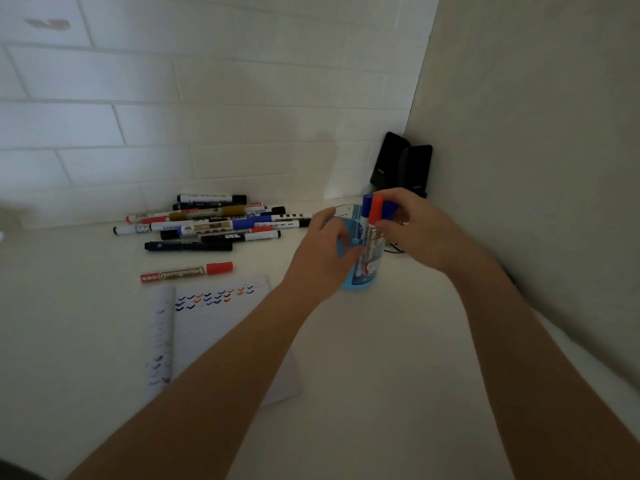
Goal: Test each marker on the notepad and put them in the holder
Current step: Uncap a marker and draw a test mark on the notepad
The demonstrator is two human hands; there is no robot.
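A blue see-through holder (360, 277) stands on the white counter. My left hand (327, 249) grips its left side. Several markers stand in the holder, among them a red-capped marker (375, 211) and a blue-capped marker (365, 216). My right hand (412, 226) pinches the tops of these markers above the rim. A pile of several markers (214, 220) lies by the wall to the left. A single red whiteboard marker (187, 272) lies in front of the pile. The open notepad (221, 327) below it carries rows of coloured tick marks.
A tiled wall runs along the back and a plain wall closes in on the right. Two black objects (403, 166) lean in the corner behind the holder. A thin dark cable (394, 249) lies right of the holder.
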